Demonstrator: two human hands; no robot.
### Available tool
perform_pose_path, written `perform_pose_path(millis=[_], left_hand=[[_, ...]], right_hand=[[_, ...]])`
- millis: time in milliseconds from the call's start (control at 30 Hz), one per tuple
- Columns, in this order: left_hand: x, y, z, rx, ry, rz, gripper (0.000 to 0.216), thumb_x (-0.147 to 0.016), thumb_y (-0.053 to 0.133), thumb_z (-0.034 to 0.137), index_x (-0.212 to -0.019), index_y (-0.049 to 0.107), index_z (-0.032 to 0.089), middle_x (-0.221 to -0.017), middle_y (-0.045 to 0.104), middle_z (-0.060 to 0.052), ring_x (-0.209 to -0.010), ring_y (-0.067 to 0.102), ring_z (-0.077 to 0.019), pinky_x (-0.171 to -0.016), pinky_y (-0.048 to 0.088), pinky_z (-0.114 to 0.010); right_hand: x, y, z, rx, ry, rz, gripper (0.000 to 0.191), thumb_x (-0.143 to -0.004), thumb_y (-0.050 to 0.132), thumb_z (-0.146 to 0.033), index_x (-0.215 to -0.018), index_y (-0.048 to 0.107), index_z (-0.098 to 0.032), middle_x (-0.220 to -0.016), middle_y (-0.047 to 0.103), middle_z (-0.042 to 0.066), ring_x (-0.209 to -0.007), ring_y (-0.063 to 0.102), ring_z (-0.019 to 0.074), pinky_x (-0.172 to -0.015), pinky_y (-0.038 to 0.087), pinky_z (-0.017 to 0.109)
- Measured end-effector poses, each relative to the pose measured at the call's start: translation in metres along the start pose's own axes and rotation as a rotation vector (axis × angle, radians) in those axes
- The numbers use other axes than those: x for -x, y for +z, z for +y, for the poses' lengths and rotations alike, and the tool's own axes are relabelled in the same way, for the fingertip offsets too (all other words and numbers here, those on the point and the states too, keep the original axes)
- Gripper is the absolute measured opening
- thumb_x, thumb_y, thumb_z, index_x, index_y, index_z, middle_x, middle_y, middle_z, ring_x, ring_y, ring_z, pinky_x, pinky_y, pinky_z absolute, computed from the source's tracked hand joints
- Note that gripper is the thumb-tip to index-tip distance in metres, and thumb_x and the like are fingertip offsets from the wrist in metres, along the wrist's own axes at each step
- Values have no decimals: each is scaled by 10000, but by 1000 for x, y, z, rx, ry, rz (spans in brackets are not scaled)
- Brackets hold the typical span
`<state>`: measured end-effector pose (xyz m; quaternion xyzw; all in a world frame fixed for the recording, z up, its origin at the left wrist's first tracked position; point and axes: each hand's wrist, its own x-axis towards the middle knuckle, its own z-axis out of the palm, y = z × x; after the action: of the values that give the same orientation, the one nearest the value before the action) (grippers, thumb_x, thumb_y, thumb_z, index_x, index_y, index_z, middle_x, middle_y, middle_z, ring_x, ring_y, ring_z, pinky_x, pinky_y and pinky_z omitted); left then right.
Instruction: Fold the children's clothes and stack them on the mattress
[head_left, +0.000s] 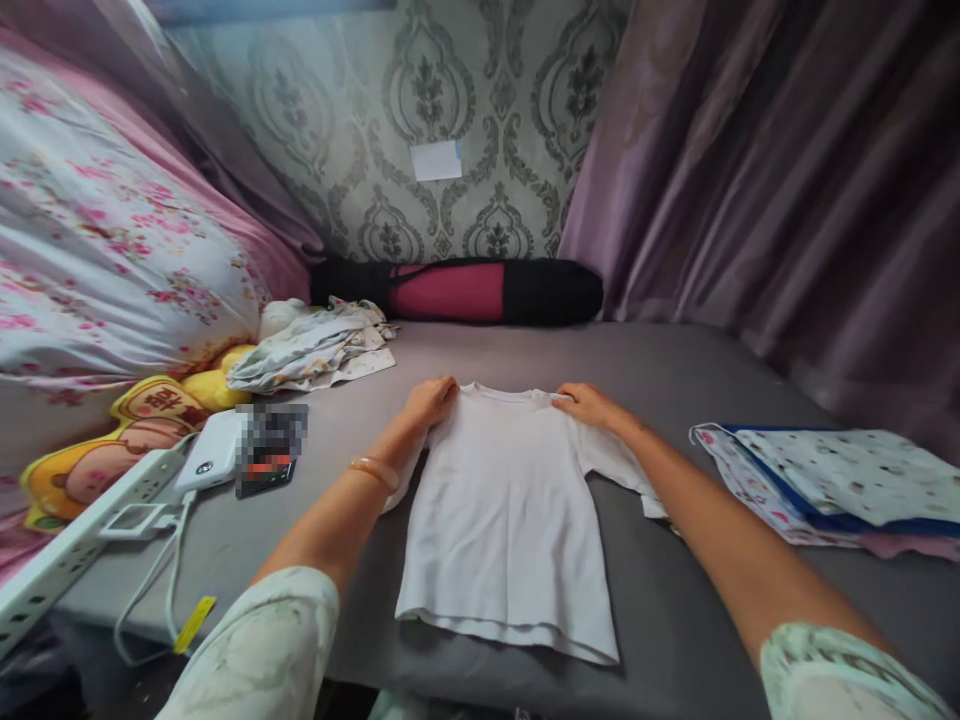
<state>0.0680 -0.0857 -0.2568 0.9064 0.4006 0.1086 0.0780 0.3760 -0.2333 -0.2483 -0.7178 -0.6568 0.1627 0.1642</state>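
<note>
A small white short-sleeved shirt [510, 500] lies spread out on the grey bed sheet [480, 350], its collar pointing away from me and its hem near the front edge. My left hand [433, 401] is closed on the left shoulder beside the collar. On the other shoulder, my right hand [589, 406] pinches the fabric between thumb and fingers. Both forearms reach over the sleeves and partly cover them. Light creases run down the front of the shirt.
Folded printed cloths [847, 480] are stacked at the right. A crumpled printed cloth [319, 345] lies back left. Nearer left are a white power bank [214, 450], a power strip [90, 530] with cables and a yellow plush toy [97, 470]. A black-and-red roll [450, 291] borders the wall.
</note>
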Motion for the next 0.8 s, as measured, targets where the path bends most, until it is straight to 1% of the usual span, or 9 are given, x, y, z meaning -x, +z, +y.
perform_pose_path(millis=[200,400,567,667,800], left_hand=[[-18,2,-7,-160,69,-34,337,-1004,267,356,-1096,561,219,-1101,666,-96,-957,649,-222,-761,446,-303],[-46,1,-11,-221,79,-36,353,-1016,230,359,-1112,535,211,-1105,663,-102,-965,651,-231,-747,446,-310],[-78,4,-16,-223,86,-35,351,-1015,241,350,-1107,546,203,-1098,660,-111,-963,648,-240,-763,450,-321],[-94,3,-19,-212,67,-35,339,-1011,260,348,-1112,550,203,-1099,656,-109,-968,643,-235,-770,450,-315],[-108,5,-22,-173,6,-4,332,-1008,274,350,-1119,551,204,-1131,646,-108,-1005,627,-226,-777,448,-301]], right_hand=[[-25,5,15,-12,10,0,235,-896,544,-322,-993,690,-166,-926,711,60,-826,627,193,-697,432,241],[-52,3,25,-12,37,21,234,-909,537,-322,-1015,683,-172,-948,711,53,-847,628,189,-718,437,239],[-74,-8,27,54,71,27,247,-923,531,-321,-1056,678,-172,-1018,711,80,-928,637,209,-760,428,249],[-89,-12,29,90,95,29,258,-929,526,-331,-1078,672,-180,-1042,709,89,-952,638,220,-758,425,255],[-105,-7,34,99,110,103,287,-950,499,-362,-1133,646,-197,-1072,700,93,-981,633,226,-775,428,264]])
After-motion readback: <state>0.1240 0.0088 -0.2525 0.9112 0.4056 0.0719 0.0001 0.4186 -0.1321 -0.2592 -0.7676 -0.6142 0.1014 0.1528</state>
